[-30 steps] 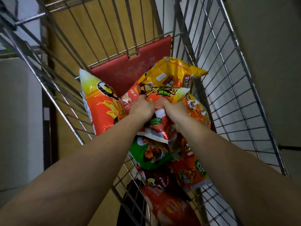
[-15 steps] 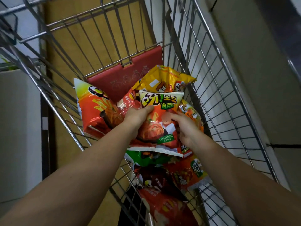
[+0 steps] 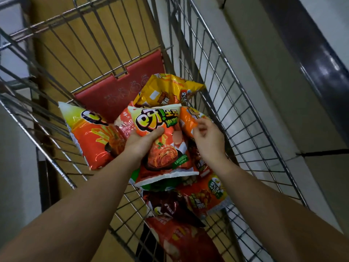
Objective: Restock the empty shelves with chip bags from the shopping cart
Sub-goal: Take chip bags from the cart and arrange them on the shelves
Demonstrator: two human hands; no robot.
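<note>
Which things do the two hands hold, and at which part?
Left hand grips the orange chip bag at its left side; right hand pinches another orange bag at its edge.

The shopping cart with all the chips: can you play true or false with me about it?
1. The left hand grips an orange-red chip bag with a kimchi picture. True.
2. The right hand is empty and hanging open. False: its fingers pinch the orange chip bag beside the first bag.
3. A yellow chip bag lies near the red plastic seat flap. True.
4. The silver wire shopping cart holds only one bag. False: several lie inside.
</note>
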